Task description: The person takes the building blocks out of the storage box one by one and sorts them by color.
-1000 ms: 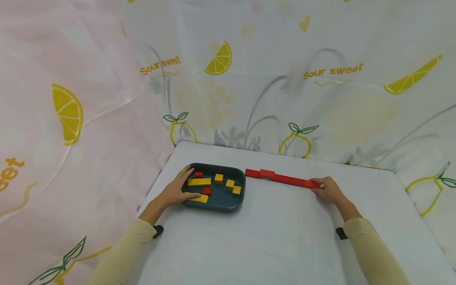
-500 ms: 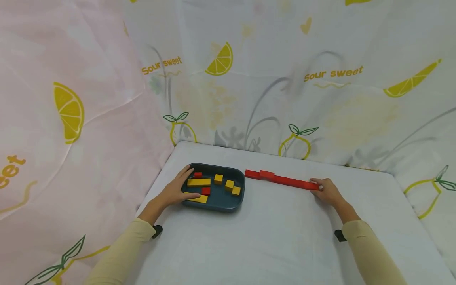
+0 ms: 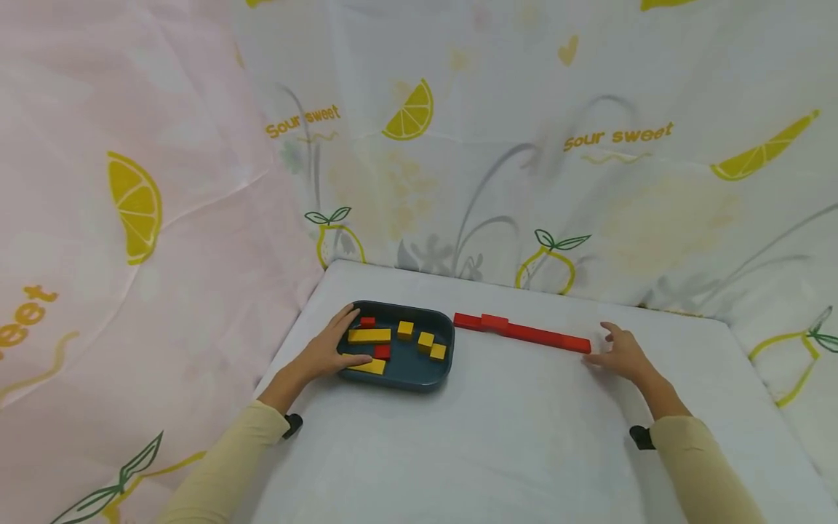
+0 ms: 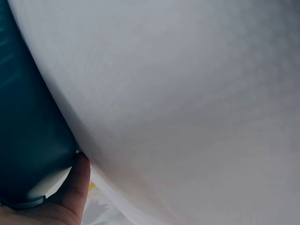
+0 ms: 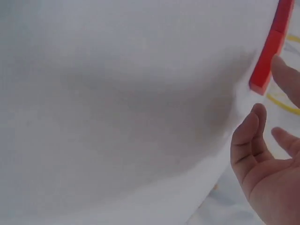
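Observation:
My left hand (image 3: pixel 325 354) grips the left end of a dark blue-green rectangular tray (image 3: pixel 409 380), its thumb reaching over a yellow block (image 3: pixel 372 367) inside. Against the tray's side (image 4: pixel 28 112), a digit shows in the left wrist view. To the right of the tray runs a line of red blocks (image 3: pixel 550 338) laid end to end, with one red block (image 3: pixel 495 322) standing out higher near its left part. Just off the line's right end is my right hand (image 3: pixel 623 356), fingers loosely bent and holding nothing; the right wrist view shows the end block (image 5: pixel 266 65) close to the fingertips.
Inside the tray lie another long yellow block (image 3: pixel 369 336), several small yellow cubes (image 3: pixel 405 330) and two red pieces (image 3: pixel 382 351). A white cloth covers the table (image 3: pixel 497 451). Lemon-printed curtains (image 3: pixel 484 145) hang behind it and on the left.
My right hand has let go of the right end of the red line and drawn back slightly to the right, its fingers spreading. The left hand and the tray stay put.

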Available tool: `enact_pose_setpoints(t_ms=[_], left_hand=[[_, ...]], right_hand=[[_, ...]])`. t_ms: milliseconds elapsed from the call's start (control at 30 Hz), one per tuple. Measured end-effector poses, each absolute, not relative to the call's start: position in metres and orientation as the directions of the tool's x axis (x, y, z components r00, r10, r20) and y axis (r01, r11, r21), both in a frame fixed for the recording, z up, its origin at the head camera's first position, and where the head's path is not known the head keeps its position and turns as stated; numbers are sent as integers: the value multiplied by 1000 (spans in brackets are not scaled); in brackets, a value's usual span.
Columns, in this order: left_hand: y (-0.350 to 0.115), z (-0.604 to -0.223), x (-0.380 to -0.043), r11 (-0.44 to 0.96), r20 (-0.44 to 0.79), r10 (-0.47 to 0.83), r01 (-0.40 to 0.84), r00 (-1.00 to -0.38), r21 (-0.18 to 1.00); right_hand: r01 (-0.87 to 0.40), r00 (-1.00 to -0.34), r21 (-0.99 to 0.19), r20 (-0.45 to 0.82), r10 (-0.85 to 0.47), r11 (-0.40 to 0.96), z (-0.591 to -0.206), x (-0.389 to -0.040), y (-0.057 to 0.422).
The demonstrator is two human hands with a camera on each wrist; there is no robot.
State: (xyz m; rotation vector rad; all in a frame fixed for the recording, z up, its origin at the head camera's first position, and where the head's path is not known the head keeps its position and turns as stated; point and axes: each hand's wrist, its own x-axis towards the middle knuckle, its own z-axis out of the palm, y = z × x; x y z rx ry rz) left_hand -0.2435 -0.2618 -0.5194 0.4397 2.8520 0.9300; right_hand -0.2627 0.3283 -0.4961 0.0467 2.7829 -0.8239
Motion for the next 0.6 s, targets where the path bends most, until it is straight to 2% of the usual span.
enact_pose_setpoints(t_ms=[167, 333, 600], left_hand=[[-263, -516, -243, 778, -28, 305, 232, -952, 584], [-264, -515, -246, 774, -20, 313, 243, -950, 584], [-262, -518, -246, 770, -24, 315, 241, -949, 591]], right_hand=[[-10, -990, -528, -114, -82, 849, -479, -263, 310], [-88, -989, -555, -49, -139, 827, -476, -262, 272], [-318, -939, -593, 91, -330, 740, -482, -241, 192]])
